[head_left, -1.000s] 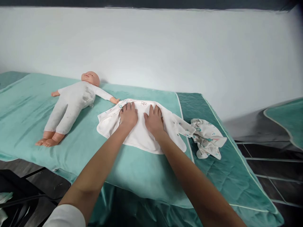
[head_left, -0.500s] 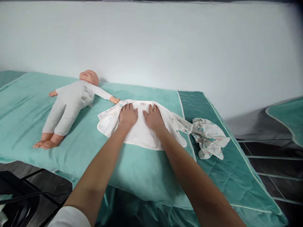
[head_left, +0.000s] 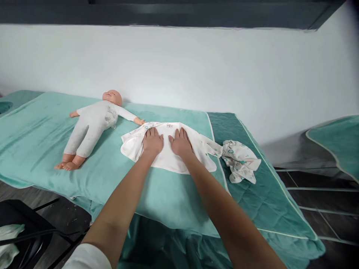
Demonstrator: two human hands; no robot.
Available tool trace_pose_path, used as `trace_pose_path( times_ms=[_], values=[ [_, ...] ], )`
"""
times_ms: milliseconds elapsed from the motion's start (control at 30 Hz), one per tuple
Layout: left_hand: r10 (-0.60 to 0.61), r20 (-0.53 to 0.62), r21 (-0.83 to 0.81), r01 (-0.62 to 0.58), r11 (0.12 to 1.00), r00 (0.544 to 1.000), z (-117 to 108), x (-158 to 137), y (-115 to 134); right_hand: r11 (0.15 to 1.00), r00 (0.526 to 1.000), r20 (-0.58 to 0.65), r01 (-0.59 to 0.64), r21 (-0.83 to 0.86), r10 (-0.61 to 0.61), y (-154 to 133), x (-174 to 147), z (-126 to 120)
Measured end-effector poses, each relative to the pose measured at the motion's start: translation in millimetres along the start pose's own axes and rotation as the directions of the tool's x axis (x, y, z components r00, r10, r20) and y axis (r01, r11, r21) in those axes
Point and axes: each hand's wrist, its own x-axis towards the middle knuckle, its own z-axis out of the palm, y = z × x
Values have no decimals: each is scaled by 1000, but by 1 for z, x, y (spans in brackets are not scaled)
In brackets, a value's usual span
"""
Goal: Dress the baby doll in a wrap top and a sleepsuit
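A small white baby shirt (head_left: 171,160) lies spread open on the green bed cover, its plain inner side up and a label at the neck. My left hand (head_left: 152,142) rests flat on its left half, fingers stretched toward the collar. On the right half my right hand (head_left: 181,142) lies flat too, thumb pointing inward. Both hands press on the cloth and hold nothing. A baby doll (head_left: 95,121) in a whitish suit lies on its back to the left, one hand by the shirt's upper left edge. Right of the shirt sits a crumpled printed garment (head_left: 241,160), touching a sleeve.
The bed's green cover (head_left: 112,190) has a darker quilted part (head_left: 269,209) at the right. Behind stands a white wall (head_left: 168,67). A black chair (head_left: 25,220) is at the lower left, and a metal rack (head_left: 322,189) at the right.
The view has tilted up, so a dark band now shows along the top. Both hands stay flat on the shirt; the doll and garments have not visibly moved on the bed.
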Motion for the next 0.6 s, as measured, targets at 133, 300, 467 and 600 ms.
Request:
trace_pose_path(
  times_ms=[133, 300, 467, 600],
  values=[
    [1, -17, 7, -1, 1000, 1000, -2, -11, -1, 999, 999, -29, 32, -16, -33, -1, -12, 1],
    [-4, -23, 3, 4, 1000, 1000, -5, -24, -3, 992, 996, -44, 73, -103, -78, -2, -31, 2],
    [8, -27, -1, -8, 1000, 1000, -7, -33, -6, 976, 986, -66, 143, -162, -155, -5, -56, 3],
    [17, -16, -5, -17, 1000, 1000, -6, -38, -9, 968, 978, -61, 186, -170, -199, -5, -71, 3]
  ],
)
